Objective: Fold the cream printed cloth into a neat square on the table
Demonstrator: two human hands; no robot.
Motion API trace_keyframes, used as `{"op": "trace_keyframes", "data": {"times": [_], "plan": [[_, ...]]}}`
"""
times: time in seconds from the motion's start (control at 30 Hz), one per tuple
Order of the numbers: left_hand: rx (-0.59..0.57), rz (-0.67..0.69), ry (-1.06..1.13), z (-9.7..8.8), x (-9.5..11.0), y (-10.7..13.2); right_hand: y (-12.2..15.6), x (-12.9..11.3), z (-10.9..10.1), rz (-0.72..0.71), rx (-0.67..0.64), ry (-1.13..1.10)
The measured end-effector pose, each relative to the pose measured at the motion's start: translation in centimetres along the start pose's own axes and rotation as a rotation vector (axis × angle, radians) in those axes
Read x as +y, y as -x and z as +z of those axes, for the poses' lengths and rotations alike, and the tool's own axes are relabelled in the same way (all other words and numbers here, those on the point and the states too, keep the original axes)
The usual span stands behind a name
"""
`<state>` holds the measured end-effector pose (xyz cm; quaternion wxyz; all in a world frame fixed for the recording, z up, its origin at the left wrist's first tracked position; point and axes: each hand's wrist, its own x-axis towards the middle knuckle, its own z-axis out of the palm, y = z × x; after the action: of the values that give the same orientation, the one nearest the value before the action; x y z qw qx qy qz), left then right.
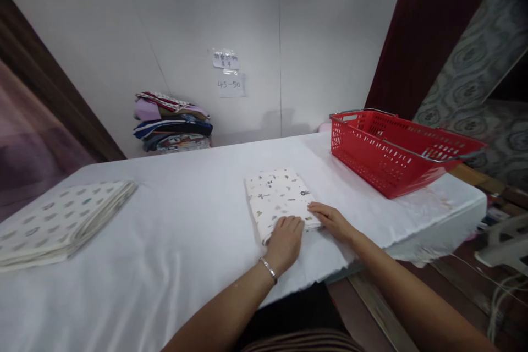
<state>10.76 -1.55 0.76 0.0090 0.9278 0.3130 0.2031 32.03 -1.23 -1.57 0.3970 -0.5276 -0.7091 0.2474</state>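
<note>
A folded white cloth with small scattered prints lies flat on the white-covered table in front of me. My left hand rests on its near edge, fingers laid flat on the fabric and a silver bracelet at the wrist. At the near right corner, my right hand touches the cloth with its fingers stretched out. Whether either thumb is tucked under the fold cannot be seen. Farther left lies a larger folded white cloth with rows of grey prints, apart from both hands.
A red plastic basket with metal handles stands on the table at the right. Behind the far edge rises a stack of folded fabrics. Paper notes are taped to the wall. Cables and a pale stool are at the lower right.
</note>
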Motion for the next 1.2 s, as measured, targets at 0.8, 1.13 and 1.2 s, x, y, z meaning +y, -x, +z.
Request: {"op": "trace_keyframes", "data": {"times": [0.8, 1.13, 1.2], "plan": [[0.283, -0.489, 0.429, -1.9, -3.8, 4.8, -0.3, 0.3, 0.2, 0.065, 0.08, -0.047], [0.151, -0.602, 0.501, -2.8, -4.8, 3.8, -0.1, -2.2, -0.3, -0.032, -0.13, 0.436], [0.142, -0.609, 0.493, -3.0, -4.8, 3.6, 0.2, -2.2, -0.7, -0.058, -0.186, 0.472]]}}
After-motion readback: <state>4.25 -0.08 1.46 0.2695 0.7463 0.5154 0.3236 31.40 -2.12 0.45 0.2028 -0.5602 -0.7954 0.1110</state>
